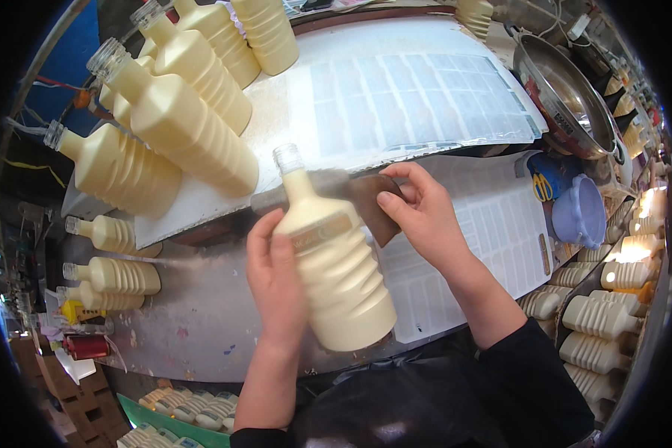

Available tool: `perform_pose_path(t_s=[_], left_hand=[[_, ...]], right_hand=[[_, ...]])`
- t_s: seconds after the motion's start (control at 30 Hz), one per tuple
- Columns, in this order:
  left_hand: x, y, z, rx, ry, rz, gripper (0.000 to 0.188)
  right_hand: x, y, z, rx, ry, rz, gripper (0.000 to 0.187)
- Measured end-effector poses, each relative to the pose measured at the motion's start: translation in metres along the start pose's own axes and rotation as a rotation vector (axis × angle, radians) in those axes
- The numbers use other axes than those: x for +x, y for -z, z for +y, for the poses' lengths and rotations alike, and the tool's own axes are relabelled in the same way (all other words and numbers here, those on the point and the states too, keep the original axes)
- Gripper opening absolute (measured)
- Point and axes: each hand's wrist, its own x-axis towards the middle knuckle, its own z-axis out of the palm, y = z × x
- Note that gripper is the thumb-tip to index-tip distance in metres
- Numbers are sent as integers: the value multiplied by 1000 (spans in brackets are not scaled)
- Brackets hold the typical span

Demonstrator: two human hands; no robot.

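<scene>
A cream bottle (343, 284) with a ribbed body and a clear threaded neck lies tilted in front of me, its neck pointing away. A brownish label-like band crosses its shoulder. My left hand (276, 272) grips the bottle's left side, thumb on the band's end. Between thumb and fingers, my right hand (425, 213) pinches a thin brown flat piece (375, 205) just right of the bottle's shoulder; its material is unclear. Behind the bottle's neck lies a blurred grey cylindrical thing (272, 197), partly hidden.
Several cream bottles (190, 131) stand at the far left. Label sheets (418, 93) cover the raised white board; another sheet (463, 261) lies under my right arm. At the right are a metal pan (567, 89), yellow scissors (542, 187), a purple bucket (579, 213) and stacked bottles (593, 351).
</scene>
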Motion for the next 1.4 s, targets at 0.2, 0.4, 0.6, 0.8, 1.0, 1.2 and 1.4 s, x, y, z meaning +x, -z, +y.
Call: perform_pose_path(t_s=[0.2, 0.4, 0.6, 0.8, 1.0, 1.2, 1.4], left_hand=[[-4, 11, -13, -251, 104, -185, 71], [-8, 10, -3, -23, 30, -149, 81], [6, 14, 4, 62, 29, -166, 62], [9, 9, 2, -73, 83, -105, 35], [11, 9, 1, -41, 56, -104, 32], [12, 11, 2, -1, 34, -99, 29], [12, 8, 6, 275, -157, -44, 30]], right_hand=[[2, 4, -15, 168, -170, -127, 27], [-4, -25, -22, -250, -103, -272, 33], [-2, -25, -13, -174, -128, -272, 44], [-4, -28, -15, -202, -157, -274, 42], [-5, -28, -13, -179, -157, -254, 42], [-7, -28, -22, -276, -133, -222, 43], [-9, -38, -55, -557, 53, -166, 52]])
